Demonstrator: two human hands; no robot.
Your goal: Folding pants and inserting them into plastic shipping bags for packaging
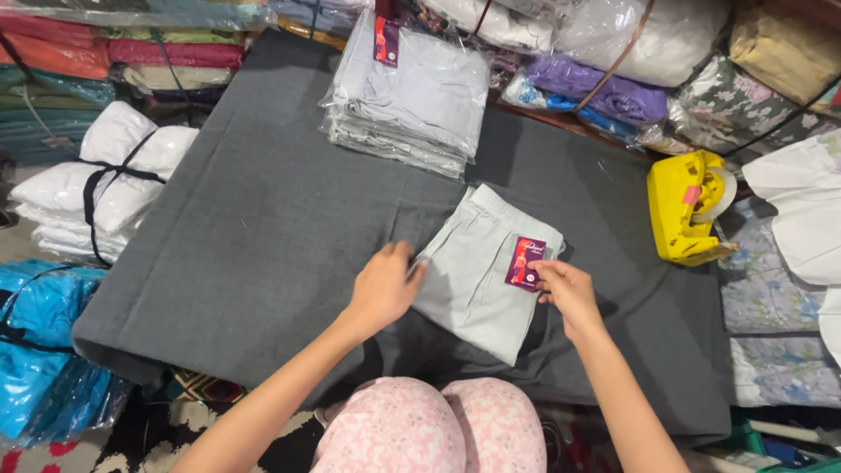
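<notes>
Two hands: both on one folded pale grey cloth garment (473, 271), lying mid-counter on the dark grey felt cover (263, 228).
Left hand (383, 285): fingers flat, pressing the garment's left edge.
Right hand (565, 289): pinching the purple card tag (525, 263).
Doing it well: probably keep the fold pinned and set the tag square.
Nearby: stack of bagged grey garments (407, 96); yellow tape dispenser (688, 206).

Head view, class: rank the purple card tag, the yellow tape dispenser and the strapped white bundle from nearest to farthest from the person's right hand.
Measured from the right hand:
1. Purple card tag: at its fingertips, on the folded pale grey garment.
2. Yellow tape dispenser: up and to the right, at the grey cloth's edge.
3. Strapped white bundle: far left, beyond the left hand.
</notes>
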